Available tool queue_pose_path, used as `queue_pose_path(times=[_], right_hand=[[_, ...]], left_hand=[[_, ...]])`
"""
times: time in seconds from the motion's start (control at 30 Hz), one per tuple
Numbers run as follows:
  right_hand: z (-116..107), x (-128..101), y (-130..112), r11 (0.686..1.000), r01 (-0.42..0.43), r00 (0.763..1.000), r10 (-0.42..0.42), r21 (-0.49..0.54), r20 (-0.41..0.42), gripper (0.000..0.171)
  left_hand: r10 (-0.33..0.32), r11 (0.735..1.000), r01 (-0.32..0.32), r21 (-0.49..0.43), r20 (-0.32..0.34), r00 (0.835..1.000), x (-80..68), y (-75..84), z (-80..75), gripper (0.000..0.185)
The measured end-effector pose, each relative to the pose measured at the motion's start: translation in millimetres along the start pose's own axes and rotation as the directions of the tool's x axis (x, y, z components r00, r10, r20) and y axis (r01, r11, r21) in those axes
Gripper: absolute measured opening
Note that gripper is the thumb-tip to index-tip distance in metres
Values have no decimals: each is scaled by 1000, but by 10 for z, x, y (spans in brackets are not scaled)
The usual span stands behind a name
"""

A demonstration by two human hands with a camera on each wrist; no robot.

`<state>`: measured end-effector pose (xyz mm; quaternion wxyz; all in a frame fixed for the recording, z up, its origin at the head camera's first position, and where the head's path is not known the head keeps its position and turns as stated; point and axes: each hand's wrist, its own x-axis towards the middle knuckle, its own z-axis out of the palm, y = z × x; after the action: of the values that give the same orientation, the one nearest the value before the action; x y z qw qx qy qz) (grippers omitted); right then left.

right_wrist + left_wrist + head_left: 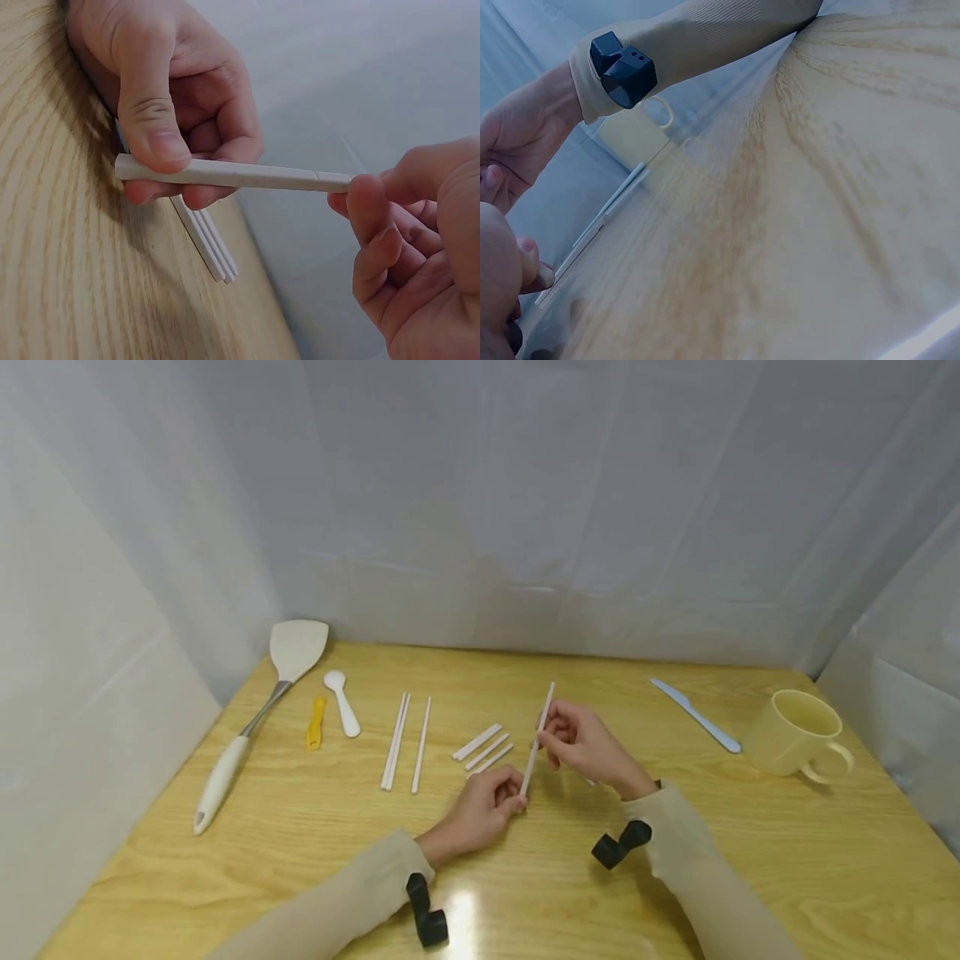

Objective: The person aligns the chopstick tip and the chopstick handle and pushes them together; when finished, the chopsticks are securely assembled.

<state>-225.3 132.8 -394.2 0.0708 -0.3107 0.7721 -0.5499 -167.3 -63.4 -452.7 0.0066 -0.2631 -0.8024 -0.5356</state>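
A slim white chopstick [533, 762] is held up at a slant between both hands. My left hand [480, 814] pinches its lower end between thumb and fingers. Higher up, my right hand [592, 750] pinches it, and the upper tip sticks out beyond the fingers. The right wrist view shows a thin seam across the chopstick [247, 175] close to the right fingertips. Several short white sticks [477, 742] lie side by side on the table just beyond the left hand. Part of a small white piece [593, 782] shows beneath the right wrist.
Left of the hands lie three long white chopsticks [422, 745], a white spoon [344, 706], a small yellow utensil [316, 723] and a white spatula [298, 647]. A light blue knife [697, 716] and a yellow mug [787, 739] are at the right. A grey sheet [525, 510] hangs behind the table.
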Motion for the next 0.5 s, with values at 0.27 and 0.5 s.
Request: queue_pose_path(times=[0.27,0.5], right_hand=[[-11,-13,-27,1000,-2,1000,2,-1,10,8],[-22,-27,-22,998,-53,998,53,-15,25,8]], left_hand=[[34,999,-34,-16,19,999,12,0,13,5],[49,997,-47,-60,47,998,-2,26,-5,32]])
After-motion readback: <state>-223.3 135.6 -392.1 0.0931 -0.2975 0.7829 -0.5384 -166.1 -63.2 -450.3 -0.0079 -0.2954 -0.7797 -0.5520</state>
